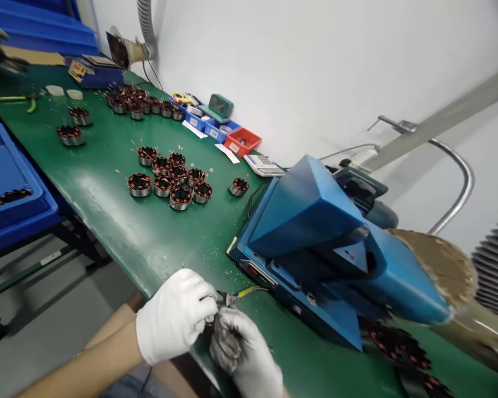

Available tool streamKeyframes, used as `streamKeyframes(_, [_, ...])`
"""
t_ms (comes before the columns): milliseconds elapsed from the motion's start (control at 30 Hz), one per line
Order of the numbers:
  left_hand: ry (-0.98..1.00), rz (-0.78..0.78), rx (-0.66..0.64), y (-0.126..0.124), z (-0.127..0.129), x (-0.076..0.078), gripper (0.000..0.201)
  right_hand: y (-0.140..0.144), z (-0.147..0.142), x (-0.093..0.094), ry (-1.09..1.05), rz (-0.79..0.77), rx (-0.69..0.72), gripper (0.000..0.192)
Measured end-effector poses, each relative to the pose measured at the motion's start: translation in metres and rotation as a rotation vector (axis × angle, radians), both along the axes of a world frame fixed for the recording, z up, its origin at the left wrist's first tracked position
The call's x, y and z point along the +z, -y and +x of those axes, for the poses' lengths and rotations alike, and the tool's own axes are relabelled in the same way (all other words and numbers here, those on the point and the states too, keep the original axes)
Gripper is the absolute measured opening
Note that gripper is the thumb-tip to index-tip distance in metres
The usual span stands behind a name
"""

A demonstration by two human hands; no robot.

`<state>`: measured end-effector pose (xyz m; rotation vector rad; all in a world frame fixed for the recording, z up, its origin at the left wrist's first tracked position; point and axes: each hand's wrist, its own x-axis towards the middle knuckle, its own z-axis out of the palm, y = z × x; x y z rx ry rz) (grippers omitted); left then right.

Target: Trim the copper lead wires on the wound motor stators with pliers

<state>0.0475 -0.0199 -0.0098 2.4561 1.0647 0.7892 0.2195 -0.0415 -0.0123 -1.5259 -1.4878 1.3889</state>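
Gloved hands work nearest the lens at the bench point(120, 221) edge, beside the blue machine point(315, 243). Left hand point(176, 315): fingers closed on small cutters point(232, 298), long axis roughly level, yellow handle end pointing right toward the machine. Right hand point(243, 348): fingers curled, apparently around a wound stator, mostly hidden. Risk: blades meet close to the right fingertips; a slip could nick glove or winding wire

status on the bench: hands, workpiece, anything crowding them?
Left hand and right hand, both gloved, closed together on a small part, hidden. Cutter tool at the fingers. Blue machine close right; wound stators farther up the table.
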Motion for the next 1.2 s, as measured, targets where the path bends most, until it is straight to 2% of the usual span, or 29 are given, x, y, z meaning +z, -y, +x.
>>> streamKeyframes(100, [0.0, -0.013, -0.014, 0.0, 0.0, 0.0, 0.01, 0.0, 0.007, 0.01, 0.059, -0.051, -0.013, 0.022])
streamKeyframes(167, [-0.005, -0.016, -0.019, 0.0, -0.001, -0.001, 0.011, 0.002, 0.01, 0.008, 0.186, 0.132, -0.046, 0.013])
streamKeyframes(233, [-0.008, -0.021, -0.012, 0.001, -0.001, -0.002, 0.01, 0.006, 0.008, 0.0, 0.304, 0.422, -0.063, 0.021])
streamKeyframes(267, [-0.006, -0.023, -0.004, 0.001, -0.001, -0.003, 0.01, 0.008, 0.005, -0.004, 0.319, 0.502, -0.073, 0.019])
streamKeyframes(300, [-0.005, -0.022, 0.003, 0.002, -0.001, -0.003, 0.01, 0.009, 0.001, -0.007, 0.289, 0.487, -0.1, 0.015])
streamKeyframes(333, [-0.006, -0.02, 0.008, 0.002, -0.001, -0.004, 0.01, 0.01, -0.003, -0.009, 0.196, 0.369, -0.137, 0.017])
streamKeyframes(400, [-0.011, -0.01, 0.004, 0.002, -0.001, -0.004, 0.011, 0.009, -0.012, -0.008, -0.096, -0.006, -0.191, 0.03])
streamKeyframes(467, [-0.01, -0.006, -0.016, 0.001, -0.001, -0.003, 0.013, 0.005, -0.017, -0.002, -0.346, -0.277, -0.174, 0.039])
streamKeyframes(533, [0.004, -0.012, -0.017, 0.001, -0.001, -0.002, 0.014, 0.001, -0.015, 0.006, -0.432, -0.369, -0.117, 0.041])
streamKeyframes(633, [0.033, -0.03, -0.001, 0.002, -0.001, -0.001, 0.016, -0.002, -0.006, 0.014, -0.298, -0.361, -0.06, 0.032])
streamKeyframes(667, [0.041, -0.031, -0.001, 0.002, -0.001, -0.001, 0.017, -0.002, -0.002, 0.014, -0.18, -0.279, -0.065, 0.023])
streamKeyframes(733, [0.045, -0.031, -0.004, 0.002, -0.001, -0.001, 0.017, 0.0, 0.007, 0.01, 0.094, 0.051, -0.08, 0.006])
streamKeyframes(833, [0.037, -0.021, -0.002, 0.002, 0.0, -0.001, 0.017, 0.004, 0.015, -0.003, 0.371, 0.672, 0.029, 0.02])
streamKeyframes(867, [0.04, -0.015, -0.001, 0.001, 0.0, -0.002, 0.017, 0.005, 0.015, -0.006, 0.422, 0.826, 0.074, 0.024])
streamKeyframes(900, [0.043, -0.012, 0.001, 0.001, 0.0, -0.002, 0.016, 0.006, 0.014, -0.009, 0.447, 0.915, 0.089, 0.026])
streamKeyframes(933, [0.045, -0.01, 0.004, 0.001, 0.0, -0.002, 0.015, 0.007, 0.01, -0.011, 0.435, 0.912, 0.054, 0.026])
streamKeyframes(967, [0.042, -0.009, 0.007, 0.002, 0.0, -0.002, 0.015, 0.008, 0.004, -0.012, 0.357, 0.8, -0.028, 0.02])
streamKeyframes(1033, [0.023, -0.007, 0.016, 0.003, 0.0, -0.002, 0.014, 0.01, -0.009, -0.011, 0.074, 0.383, -0.225, 0.012])
streamKeyframes(1100, [-0.003, -0.014, 0.021, 0.004, 0.001, -0.001, 0.015, 0.01, -0.017, -0.008, -0.182, 0.038, -0.341, 0.027])
streamKeyframes(1133, [-0.008, -0.017, 0.026, 0.004, 0.002, 0.0, 0.016, 0.01, -0.017, -0.007, -0.253, -0.028, -0.362, 0.03])
streamKeyframes(1200, [-0.006, -0.029, 0.038, 0.005, 0.004, 0.0, 0.018, 0.01, -0.01, -0.003, -0.291, 0.011, -0.374, 0.033])
